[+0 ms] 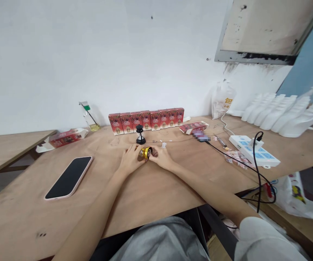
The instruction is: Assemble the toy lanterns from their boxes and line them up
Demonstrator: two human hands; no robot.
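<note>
Hands [130, 159] hold gold lantern [146, 153] — bag [222, 100] reads "包".

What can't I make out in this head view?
In the head view:
Gold item: partly hidden by the left hand and right hand.
Fine print on the red boxes: too small and blurred.
Contents of the white bag: hidden by its plastic.
Left forearm: cut off by the bottom edge.

Gold piece [146, 153] looked metallic, high shine. Black lantern [140, 137] read as plastic, low sheen. Bench [151, 203] was smooth, wood-like board, mostly matt. Red boxes [136, 122] were printed card. Phone [69, 177] showed glossy glass. White bottles [292, 113] looked smooth plastic; bag [217, 103], thin crinkled film. Wall [145, 54] was matt, pitted in spots.
</note>
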